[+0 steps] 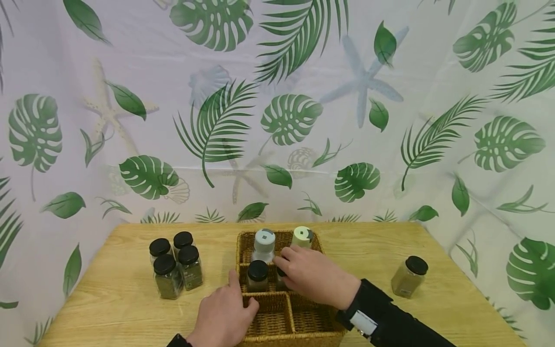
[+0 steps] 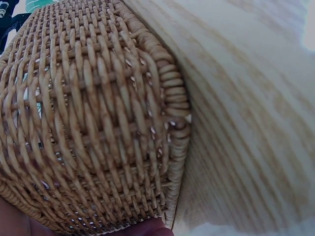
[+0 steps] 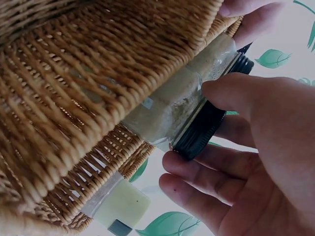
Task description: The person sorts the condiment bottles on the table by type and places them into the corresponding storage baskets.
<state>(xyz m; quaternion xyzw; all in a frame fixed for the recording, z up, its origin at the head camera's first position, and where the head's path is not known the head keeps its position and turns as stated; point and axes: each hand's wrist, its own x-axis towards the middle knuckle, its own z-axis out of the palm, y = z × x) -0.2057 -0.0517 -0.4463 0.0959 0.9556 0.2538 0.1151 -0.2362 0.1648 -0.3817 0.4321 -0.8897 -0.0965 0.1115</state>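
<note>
Nearest you: your left hand (image 1: 223,313) is at the left side of the woven basket (image 1: 277,338), the thumb reaching in over the rim and the index finger stretched along the wall; its fingers hold the wall between them. The basket's front part has two compartments split by a woven divider (image 1: 290,313).

Your right hand (image 1: 310,274) reaches across from the right, its dark sleeve (image 1: 390,320) bearing a pale tag (image 1: 364,323) at the cuff. Its fingers pinch the black lid (image 3: 197,130) of a clear jar (image 3: 165,110) in the right part of the basket's middle row. Right wrist view: jar body partly behind the wicker, lid above the rim; you cannot tell whether the base touches the bottom.

Just left of it, a second black-lidded jar (image 1: 257,278) stands in the same row. Back row: a white-capped bottle (image 1: 264,241) on the left, a pale yellow-capped bottle (image 1: 301,236) on the right.

On the wooden surface (image 1: 355,250): four black-lidded jars (image 1: 168,279) clustered left of the basket; a lone jar (image 1: 409,278) well apart on the right.

Farthest: a leaf-printed cloth (image 1: 277,197) behind the surface.
</note>
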